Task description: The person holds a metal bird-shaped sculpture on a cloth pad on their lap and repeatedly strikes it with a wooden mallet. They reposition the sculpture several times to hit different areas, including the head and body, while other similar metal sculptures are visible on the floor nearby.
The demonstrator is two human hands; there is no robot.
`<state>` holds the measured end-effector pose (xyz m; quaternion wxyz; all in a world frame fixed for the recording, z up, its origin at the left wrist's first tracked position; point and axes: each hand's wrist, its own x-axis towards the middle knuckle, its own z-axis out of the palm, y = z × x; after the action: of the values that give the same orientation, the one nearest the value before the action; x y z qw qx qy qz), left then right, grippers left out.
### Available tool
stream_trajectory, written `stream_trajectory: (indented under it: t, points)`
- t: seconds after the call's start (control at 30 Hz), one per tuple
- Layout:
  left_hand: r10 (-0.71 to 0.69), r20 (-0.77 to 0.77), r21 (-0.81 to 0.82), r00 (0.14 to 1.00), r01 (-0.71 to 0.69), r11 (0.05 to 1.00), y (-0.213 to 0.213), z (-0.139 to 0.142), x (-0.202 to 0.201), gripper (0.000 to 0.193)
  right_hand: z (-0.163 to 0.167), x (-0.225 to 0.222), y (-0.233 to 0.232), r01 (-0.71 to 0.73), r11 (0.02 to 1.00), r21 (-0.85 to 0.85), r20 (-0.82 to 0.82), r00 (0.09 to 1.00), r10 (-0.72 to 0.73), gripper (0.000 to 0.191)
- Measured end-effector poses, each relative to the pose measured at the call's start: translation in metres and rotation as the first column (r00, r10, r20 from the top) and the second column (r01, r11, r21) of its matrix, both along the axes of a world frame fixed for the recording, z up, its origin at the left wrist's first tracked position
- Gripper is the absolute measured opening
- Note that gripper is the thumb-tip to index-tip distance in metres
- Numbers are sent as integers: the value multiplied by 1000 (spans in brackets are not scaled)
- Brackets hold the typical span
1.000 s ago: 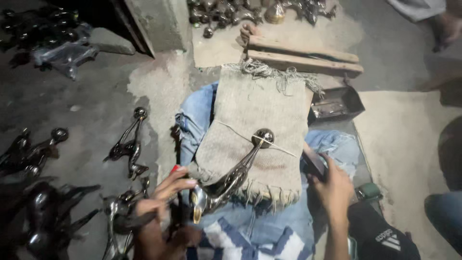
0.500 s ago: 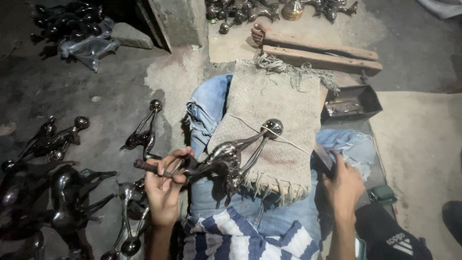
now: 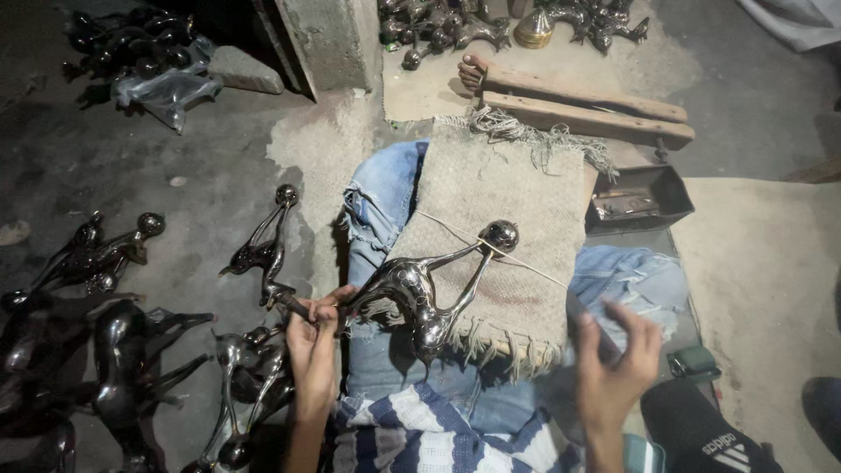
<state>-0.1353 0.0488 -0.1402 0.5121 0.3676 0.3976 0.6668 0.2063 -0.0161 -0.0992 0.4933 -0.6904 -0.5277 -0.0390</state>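
The left hand (image 3: 314,328) is clamped on the tail end of a shiny metal figurine (image 3: 420,293) lying across the burlap cloth (image 3: 517,201), its long neck angling up and away. The right hand (image 3: 613,363), fingers spread and holding nothing, hovers just off the cloth's near right corner.

The scene is dim, with light falling mostly on the middle; the corners sink into dark shadow. Small glare spots shine on the metal figure (image 3: 420,293). The right hand (image 3: 613,368) is blurred, and the edges bend slightly from the wide lens.
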Motion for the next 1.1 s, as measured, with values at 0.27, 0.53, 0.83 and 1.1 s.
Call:
stream_trajectory:
  t: [0.27,0.53,0.83,1.1]
  points:
    - [98,-255,38,962,-91,995,3,-6,3,16,32,-71,-6,-531,847,-30,324,796,510,43]
    - [71,-204,58,976,-60,996,7,-10,-3,17,46,-91,14,-725,662,-187,407,557,724,57]
    - [71,-111,117,991,-58,991,4,-2,-2,29,56,-94,27,-719,694,-30,586,550,595,33]
    - [-68,-162,327,984,119,938,33,104,14,24,136,-31,101,-710,700,84,329,682,653,19]
